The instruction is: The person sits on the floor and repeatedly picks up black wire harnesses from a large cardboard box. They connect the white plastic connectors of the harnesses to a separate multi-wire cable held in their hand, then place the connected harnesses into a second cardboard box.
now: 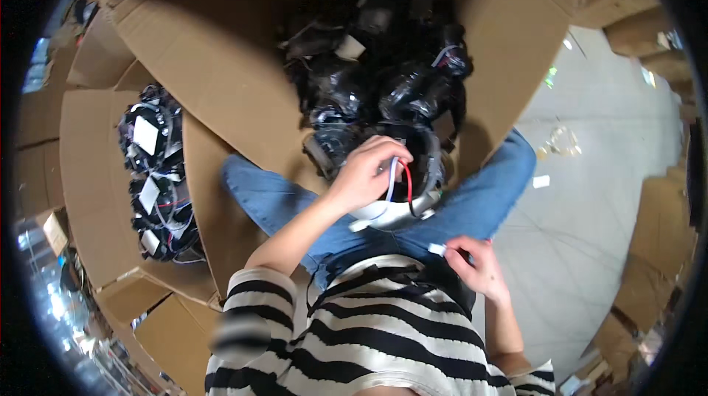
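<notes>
the left hand [366,171] is closed on the wires [398,182] of a round part [413,189] on the lap, the right hand [476,263] pinches a white plug [436,249]; best keep the wires slack and untangled.

Warehouse or packing floor, not a home — large open cardboard cartons [221,49] crowd the view on every side, flaps splayed. One carton is heaped with black bagged wired parts [383,79]; a second carton [88,175] at the left holds more of the same with white tags. More flattened and stacked cardboard [649,35] lines the right edge. Bare grey concrete floor [590,197], with scraps of clear plastic and paper lying on it.
</notes>
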Available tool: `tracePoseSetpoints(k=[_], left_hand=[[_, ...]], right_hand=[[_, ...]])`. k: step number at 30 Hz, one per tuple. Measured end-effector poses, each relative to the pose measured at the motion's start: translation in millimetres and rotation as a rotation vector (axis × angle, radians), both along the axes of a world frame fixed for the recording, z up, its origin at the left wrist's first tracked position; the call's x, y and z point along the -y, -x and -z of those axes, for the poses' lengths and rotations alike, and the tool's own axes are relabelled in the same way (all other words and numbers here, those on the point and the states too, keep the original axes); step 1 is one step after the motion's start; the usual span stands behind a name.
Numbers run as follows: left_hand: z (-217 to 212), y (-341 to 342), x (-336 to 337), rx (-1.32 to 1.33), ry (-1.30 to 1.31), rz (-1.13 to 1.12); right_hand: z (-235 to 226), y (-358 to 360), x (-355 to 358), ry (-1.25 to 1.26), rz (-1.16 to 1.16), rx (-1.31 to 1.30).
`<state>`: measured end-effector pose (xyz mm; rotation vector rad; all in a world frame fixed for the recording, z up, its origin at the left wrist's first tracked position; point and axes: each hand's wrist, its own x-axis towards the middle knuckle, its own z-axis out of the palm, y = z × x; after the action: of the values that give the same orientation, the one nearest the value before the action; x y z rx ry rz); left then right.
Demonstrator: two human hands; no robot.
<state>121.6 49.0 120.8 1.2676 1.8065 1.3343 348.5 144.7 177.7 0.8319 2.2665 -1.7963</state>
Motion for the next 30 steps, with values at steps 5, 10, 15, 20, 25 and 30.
tracePoseSetpoints(k=[5,10,15,20,25,30], left_hand=[[-14.0,-22.2,20.1,0.265,0.159,0.03],[-14.7,-21.3,42.2,0.362,0.27,0.068],[-28.2,-20.6,44.7,0.304,0.261,0.148],[-26.0,-30.8,41.2,0.24,0.156,0.152],[-32.9,-31.5,33.2,0.069,0.272,0.199],[-44.5,-23.6,26.6,0.046,0.334,0.546]], right_hand=[[-14.9,16.3,15.3,0.03,0.047,-0.016],[-19.0,20.6,17.1,0.008,0.034,-0.107],[-15.3,21.8,11.0,0.072,0.119,-0.094],[-19.5,31.8,-1.8,0.059,0.103,-0.15],[-36.0,43.0,-10.3,-0.082,0.031,-0.317],[-47.3,49.8,-30.8,-0.234,-0.044,-0.352]])
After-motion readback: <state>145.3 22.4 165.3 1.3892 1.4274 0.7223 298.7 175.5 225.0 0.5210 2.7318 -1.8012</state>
